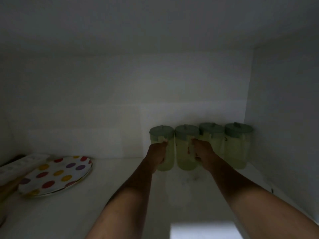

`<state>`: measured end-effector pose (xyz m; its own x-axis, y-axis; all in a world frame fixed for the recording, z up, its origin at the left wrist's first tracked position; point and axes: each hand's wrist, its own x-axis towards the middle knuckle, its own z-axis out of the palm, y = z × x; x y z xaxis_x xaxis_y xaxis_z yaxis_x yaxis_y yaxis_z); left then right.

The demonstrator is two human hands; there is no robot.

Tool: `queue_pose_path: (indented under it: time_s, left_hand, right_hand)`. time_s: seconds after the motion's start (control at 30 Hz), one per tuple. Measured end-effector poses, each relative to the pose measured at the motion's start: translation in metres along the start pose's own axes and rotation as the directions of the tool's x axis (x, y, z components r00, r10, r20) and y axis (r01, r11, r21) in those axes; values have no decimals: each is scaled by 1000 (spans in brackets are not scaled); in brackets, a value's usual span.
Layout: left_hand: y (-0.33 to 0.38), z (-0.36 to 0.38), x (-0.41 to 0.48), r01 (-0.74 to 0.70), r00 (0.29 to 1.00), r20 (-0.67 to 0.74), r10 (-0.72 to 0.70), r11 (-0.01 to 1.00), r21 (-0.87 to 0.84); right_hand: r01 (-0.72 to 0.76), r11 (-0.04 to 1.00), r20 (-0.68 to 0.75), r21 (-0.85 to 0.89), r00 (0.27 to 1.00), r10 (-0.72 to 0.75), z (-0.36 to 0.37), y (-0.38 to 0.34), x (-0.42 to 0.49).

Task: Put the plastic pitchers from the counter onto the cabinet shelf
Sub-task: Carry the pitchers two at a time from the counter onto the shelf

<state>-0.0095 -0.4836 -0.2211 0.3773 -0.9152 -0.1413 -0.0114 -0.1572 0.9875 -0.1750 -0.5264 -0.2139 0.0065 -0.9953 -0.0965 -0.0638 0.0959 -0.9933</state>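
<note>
Several pale green plastic pitchers with grey-green lids stand in a row at the back right of the dim white cabinet shelf (120, 187). My left hand (158, 154) is closed around the handle of the leftmost pitcher (168, 149). The handle of the second pitcher (183, 152) is gripped by my right hand (202, 152). Two more pitchers, one (214, 145) partly hidden behind my right hand and one (237, 145) by the right cabinet wall, stand free. Both held pitchers are upright and appear to rest on the shelf.
A white plate with coloured dots (55, 176) lies at the left of the shelf, beside a pale flat object (19, 165) at the edge of view. The right cabinet wall (283, 118) is close to the last pitcher. Bare shelf lies between plate and pitchers.
</note>
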Motion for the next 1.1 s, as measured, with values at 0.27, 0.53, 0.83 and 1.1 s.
queue_pose_path:
  time_s: [0.27,0.53,0.83,1.1]
  left_hand:
    - [9,-7,-52,-33,992,-110,63,965,259]
    - [5,-3,-180,-128,980,-114,163,956,264]
    - [-42,-4,-371,-100,983,-117,138,953,285]
    - [-37,-93,-497,-61,949,-277,152,949,310]
  right_hand:
    - [53,984,27,-168,998,-49,-20,-13,-39]
    - [126,965,114,-229,988,-102,-68,-5,-140]
    - [210,960,379,-187,917,-127,-111,26,-308]
    - [254,960,581,-117,801,-141,-63,8,-441]
